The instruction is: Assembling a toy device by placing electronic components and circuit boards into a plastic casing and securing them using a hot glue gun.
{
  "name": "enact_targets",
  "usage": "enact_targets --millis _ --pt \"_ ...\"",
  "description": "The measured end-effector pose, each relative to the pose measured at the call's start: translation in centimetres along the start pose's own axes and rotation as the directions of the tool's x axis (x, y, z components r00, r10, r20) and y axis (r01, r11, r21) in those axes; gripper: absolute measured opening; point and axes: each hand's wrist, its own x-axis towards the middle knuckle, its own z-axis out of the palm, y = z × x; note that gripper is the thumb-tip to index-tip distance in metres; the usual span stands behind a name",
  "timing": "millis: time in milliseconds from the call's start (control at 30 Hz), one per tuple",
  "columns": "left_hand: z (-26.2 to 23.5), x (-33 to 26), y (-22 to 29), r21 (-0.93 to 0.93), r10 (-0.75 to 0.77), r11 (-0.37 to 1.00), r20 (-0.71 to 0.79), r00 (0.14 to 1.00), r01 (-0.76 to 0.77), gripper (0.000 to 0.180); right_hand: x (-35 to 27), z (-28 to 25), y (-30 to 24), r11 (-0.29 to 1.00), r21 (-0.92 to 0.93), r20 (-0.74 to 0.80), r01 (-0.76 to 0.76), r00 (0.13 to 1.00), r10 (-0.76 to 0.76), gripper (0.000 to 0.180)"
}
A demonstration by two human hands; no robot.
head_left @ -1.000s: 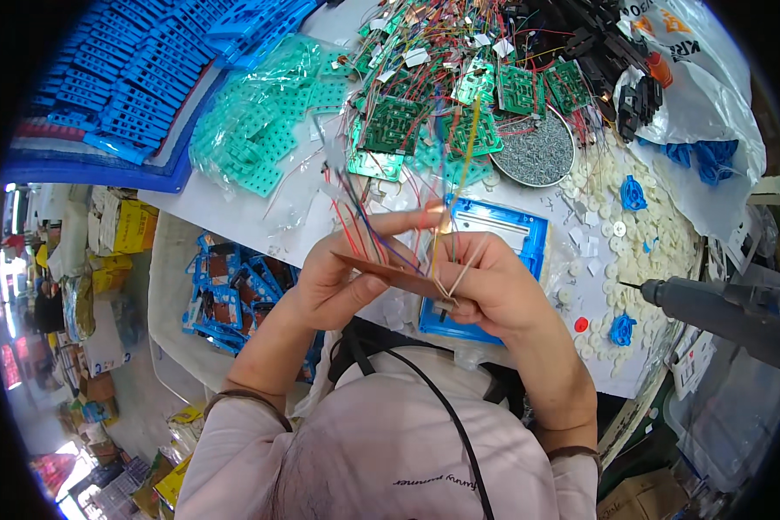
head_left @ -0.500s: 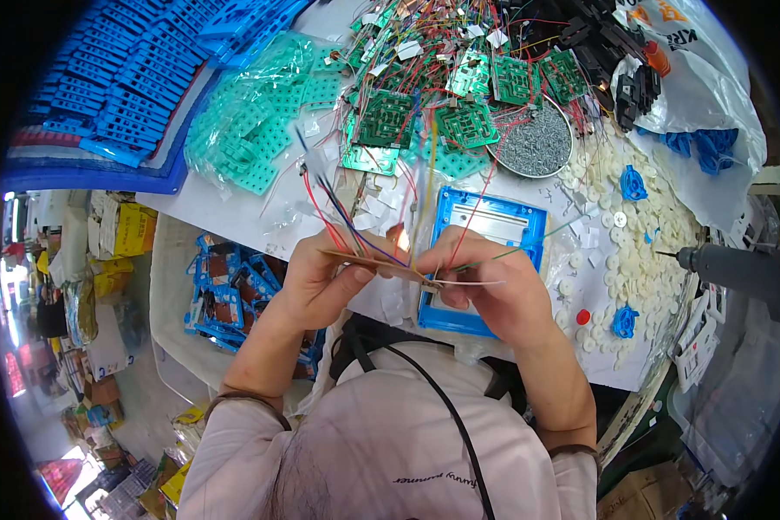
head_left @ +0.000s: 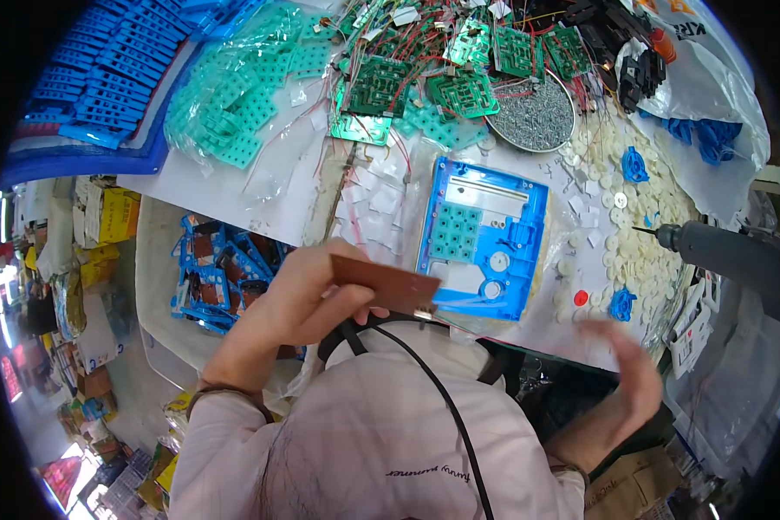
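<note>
We see the left hand (head_left: 308,299) pinching a thin, flat, brown rectangular board (head_left: 386,285) between thumb and fingers, its matte back turned up, held close to the chest. Just beyond the board's far end lies a glossy blue plastic frame (head_left: 485,236) on the white tabletop (head_left: 290,186), with a teal rubbery pad of small bumps set in it and round holes beside that. The right hand (head_left: 622,377) is blurred, low and off to the right of the frame, fingers loosely spread and holding nothing we can make out.

Farther from the left hand, past the frame, sit green circuit boards (head_left: 425,78) tangled in thin red wires, and a round dish of fine grey bits (head_left: 533,113). To the right of the frame, pale round plastic discs (head_left: 620,234) are scattered thickly. A grey power screwdriver (head_left: 719,253) points in from the right.
</note>
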Motion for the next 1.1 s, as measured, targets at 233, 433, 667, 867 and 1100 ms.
enact_targets --millis 233,433,667,867,1100 --pt "2.5 3.7 1.4 0.519 -0.020 0.801 0.520 0.854 -0.297 0.025 5.9 2.4 -0.9 0.808 -0.579 -0.456 -0.110 0.865 -0.210 0.102" --pt "4.3 1.4 -0.6 0.103 -0.213 0.977 0.348 0.913 0.189 0.043 12.3 2.8 3.4 0.969 -0.016 -0.677 0.247 0.711 -0.192 0.019" --pt "5.6 -1.0 -4.2 -0.503 -0.184 0.815 0.247 0.952 0.288 0.077 15.8 -2.1 3.9 0.998 -0.059 -0.707 -0.001 0.706 -0.041 0.025" --pt "4.3 -1.7 -3.9 -0.135 0.034 0.991 0.228 0.973 -0.003 0.076 17.2 -3.2 2.3 0.984 -0.077 -0.679 -0.159 0.731 0.065 0.025" --pt "1.3 -0.4 0.2 0.550 -0.291 0.829 0.271 0.918 0.100 0.050 17.7 -3.0 0.9 0.909 -0.327 -0.705 -0.259 0.707 -0.052 0.026"
